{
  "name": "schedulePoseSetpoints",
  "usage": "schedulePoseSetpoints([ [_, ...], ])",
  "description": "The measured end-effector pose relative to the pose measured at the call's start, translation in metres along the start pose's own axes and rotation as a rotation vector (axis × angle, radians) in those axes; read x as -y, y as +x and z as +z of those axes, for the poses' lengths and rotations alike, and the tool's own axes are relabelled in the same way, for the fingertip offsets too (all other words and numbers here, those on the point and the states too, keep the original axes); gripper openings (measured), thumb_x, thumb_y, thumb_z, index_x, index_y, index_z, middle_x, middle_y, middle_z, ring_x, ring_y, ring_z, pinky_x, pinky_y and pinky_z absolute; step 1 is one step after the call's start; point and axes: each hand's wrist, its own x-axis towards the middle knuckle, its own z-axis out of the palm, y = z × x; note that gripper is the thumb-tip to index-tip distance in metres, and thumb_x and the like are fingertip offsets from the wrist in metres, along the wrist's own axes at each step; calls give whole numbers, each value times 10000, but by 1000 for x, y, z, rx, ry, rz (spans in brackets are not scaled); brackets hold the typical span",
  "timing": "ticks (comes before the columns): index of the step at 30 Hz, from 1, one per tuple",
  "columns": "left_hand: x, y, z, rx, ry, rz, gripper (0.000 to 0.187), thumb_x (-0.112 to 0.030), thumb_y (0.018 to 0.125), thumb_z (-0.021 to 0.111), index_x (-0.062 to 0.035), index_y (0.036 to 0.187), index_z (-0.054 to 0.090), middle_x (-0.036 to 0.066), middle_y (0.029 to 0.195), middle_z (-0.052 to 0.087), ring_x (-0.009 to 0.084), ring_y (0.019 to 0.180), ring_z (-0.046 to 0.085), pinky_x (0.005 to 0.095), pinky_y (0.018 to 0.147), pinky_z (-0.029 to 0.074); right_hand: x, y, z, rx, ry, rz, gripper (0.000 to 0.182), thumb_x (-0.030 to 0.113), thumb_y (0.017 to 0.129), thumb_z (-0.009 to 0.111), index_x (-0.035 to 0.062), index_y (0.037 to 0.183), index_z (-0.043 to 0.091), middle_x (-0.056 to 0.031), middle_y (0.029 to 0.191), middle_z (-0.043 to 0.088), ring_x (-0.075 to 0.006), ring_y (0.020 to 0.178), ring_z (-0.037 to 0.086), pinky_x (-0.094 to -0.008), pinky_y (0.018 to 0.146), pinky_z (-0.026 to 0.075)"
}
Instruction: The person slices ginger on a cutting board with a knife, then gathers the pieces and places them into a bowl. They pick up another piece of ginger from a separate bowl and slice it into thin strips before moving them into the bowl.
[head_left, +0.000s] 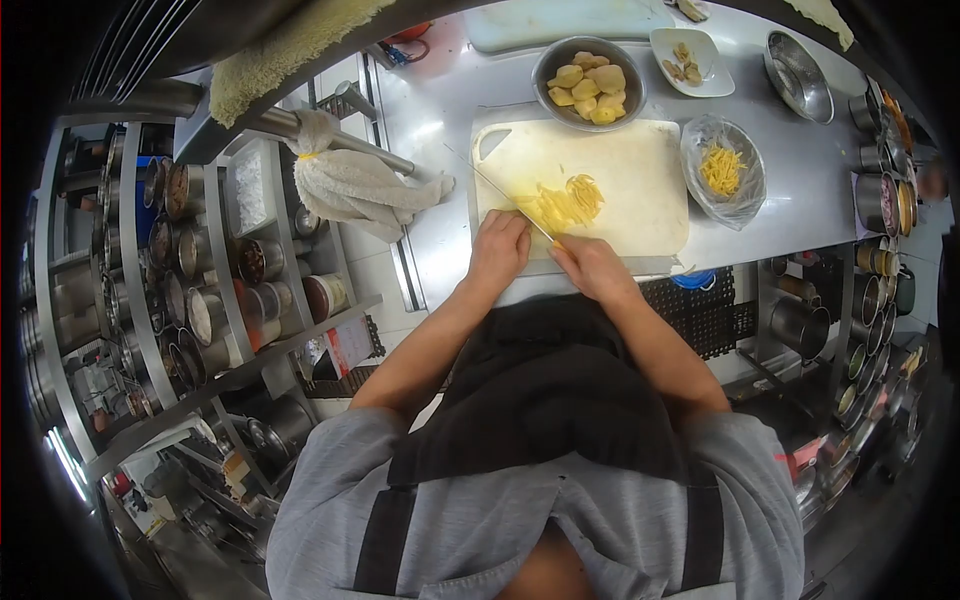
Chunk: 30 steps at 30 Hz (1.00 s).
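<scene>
One long, thin steel knife [517,207], its handle mostly hidden in the closed right hand [595,270], lies between pale-yellow cut strips [572,203], too overlapped to count, right on one off-white rectangular cutting board [645,190], and the curled left hand [501,247], its hold hidden.

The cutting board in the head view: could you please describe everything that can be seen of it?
The cutting board is cream-white, smooth and apparently plastic, a rounded rectangle with a handle slot at its far left corner. It lies flat on a grey sheet over the metal counter. Yellow strips rest mid-board; the knife slants across its left part. Both hands are at its near edge.
</scene>
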Motion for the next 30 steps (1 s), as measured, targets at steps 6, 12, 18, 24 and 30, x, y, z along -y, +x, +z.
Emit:
schedulePoseSetpoints([
  [6, 1, 2, -6, -1, -48, -8, 114, 18, 789, 658, -2, 901, 657, 147, 918, 659, 347, 912, 601, 419, 791, 509, 5, 2, -4, 0, 55, 16, 198, 206, 950, 620, 9, 940, 634, -244, 797, 647, -441, 768, 622, -504, 693, 481],
  [12, 7, 10, -7, -37, 13, -139, 78, -42, 819, 677, -19, 891, 659, 155, 888, 660, 372, 878, 597, 448, 787, 496, 5, 2, -6, 22, 38, 24, 211, 215, 957, 611, 6, 940, 631, -243, 791, 645, -437, 770, 623, -496, 695, 480],
  [18, 15, 16, -3, -5, 55, -145, 64, -43, 824, 668, -17, 881, 654, 170, 875, 652, 377, 860, 589, 465, 778, 487, 21, 1, -15, 15, 105, 102, 235, 233, 967, 606, 2, 992, 645, -245, 805, 647, -439, 776, 623, -488, 700, 482],
  [24, 16, 29, -6, -50, 61, -141, 115, -27, 828, 644, -13, 942, 653, 175, 902, 656, 379, 879, 596, 459, 797, 490, 17, 2, -20, -28, 118, 164, 249, 246, 968, 611, 14, 1047, 657, -251, 816, 646, -440, 776, 623, -485, 701, 480],
  [30, 22, 41, -6, -20, 146, -183, 174, -18, 820, 630, -14, 992, 658, 172, 970, 657, 370, 916, 593, 457, 832, 491, 9, -1, -16, -23, 94, 176, 264, 258, 965, 617, 10, 1043, 661, -255, 802, 648, -440, 773, 626, -488, 697, 481],
])
